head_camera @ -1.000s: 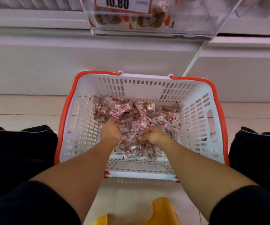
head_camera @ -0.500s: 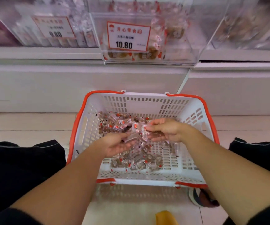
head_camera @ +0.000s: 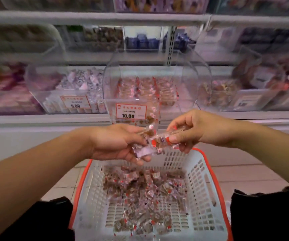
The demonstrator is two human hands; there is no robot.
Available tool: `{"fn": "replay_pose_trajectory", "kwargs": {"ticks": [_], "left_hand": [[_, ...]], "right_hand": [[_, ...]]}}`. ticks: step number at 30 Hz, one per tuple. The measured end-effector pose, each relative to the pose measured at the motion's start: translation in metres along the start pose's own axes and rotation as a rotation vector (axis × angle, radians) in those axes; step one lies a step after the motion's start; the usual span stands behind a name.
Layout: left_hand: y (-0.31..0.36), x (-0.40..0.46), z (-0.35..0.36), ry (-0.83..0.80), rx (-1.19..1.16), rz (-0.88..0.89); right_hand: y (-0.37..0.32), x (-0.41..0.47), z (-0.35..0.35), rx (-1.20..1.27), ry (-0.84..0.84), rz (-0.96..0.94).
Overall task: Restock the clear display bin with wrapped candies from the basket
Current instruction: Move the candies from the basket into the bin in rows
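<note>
A white basket with an orange rim stands on the floor between my knees, its bottom covered with several clear-wrapped brown candies. Above it my left hand holds a small bunch of wrapped candies in its curled fingers. My right hand pinches the other side of the same bunch between thumb and fingers. Both hands hover just in front of the clear display bin, which bears a 10.80 price tag and holds rows of the same candies at its back.
Neighbouring clear bins with other sweets stand to the left and right on the same white shelf. More bins fill the shelf above. My dark-clothed knees flank the basket on the tiled floor.
Both hands have risen out of the basket with a bunch of candies and now sit in front of the bin. The view has tilted up, showing the shelves.
</note>
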State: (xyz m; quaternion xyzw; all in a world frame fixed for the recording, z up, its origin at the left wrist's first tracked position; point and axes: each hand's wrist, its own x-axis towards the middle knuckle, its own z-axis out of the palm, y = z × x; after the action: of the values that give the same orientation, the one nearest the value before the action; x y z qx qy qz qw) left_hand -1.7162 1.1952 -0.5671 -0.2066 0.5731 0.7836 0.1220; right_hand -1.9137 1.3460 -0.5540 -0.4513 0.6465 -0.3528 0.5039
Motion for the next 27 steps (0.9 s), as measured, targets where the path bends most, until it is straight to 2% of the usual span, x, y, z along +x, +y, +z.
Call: {"fn": "replay_pose_trajectory", "kwargs": {"ticks": [4, 7, 9, 12, 14, 19, 25, 27], "left_hand": [[0.012, -0.002, 0.005, 0.13, -0.267, 0.148], [0.014, 0.002, 0.01, 0.051, -0.241, 0.128], [0.014, 0.002, 0.011, -0.031, -0.239, 0.119], [0.013, 0.003, 0.009, -0.149, -0.297, 0.109], [0.012, 0.004, 0.01, -0.174, -0.301, 0.088], [0.012, 0.004, 0.008, -0.17, -0.308, 0.099], [0.016, 0.009, 0.001, -0.091, -0.374, 0.099], [0.017, 0.01, 0.0, -0.142, -0.37, 0.106]], "right_hand": [[-0.008, -0.008, 0.004, 0.027, 0.1, -0.092], [-0.014, 0.0, 0.01, 0.066, 0.278, -0.208], [-0.016, 0.003, 0.011, 0.074, 0.315, -0.27], [-0.015, 0.005, 0.013, 0.105, 0.312, -0.293], [-0.014, 0.007, 0.015, 0.149, 0.29, -0.292], [-0.025, 0.007, 0.007, -0.043, 0.354, -0.357], [-0.028, 0.001, -0.008, -0.209, 0.246, -0.408], [-0.026, 0.002, -0.009, -0.212, 0.202, -0.384]]}}
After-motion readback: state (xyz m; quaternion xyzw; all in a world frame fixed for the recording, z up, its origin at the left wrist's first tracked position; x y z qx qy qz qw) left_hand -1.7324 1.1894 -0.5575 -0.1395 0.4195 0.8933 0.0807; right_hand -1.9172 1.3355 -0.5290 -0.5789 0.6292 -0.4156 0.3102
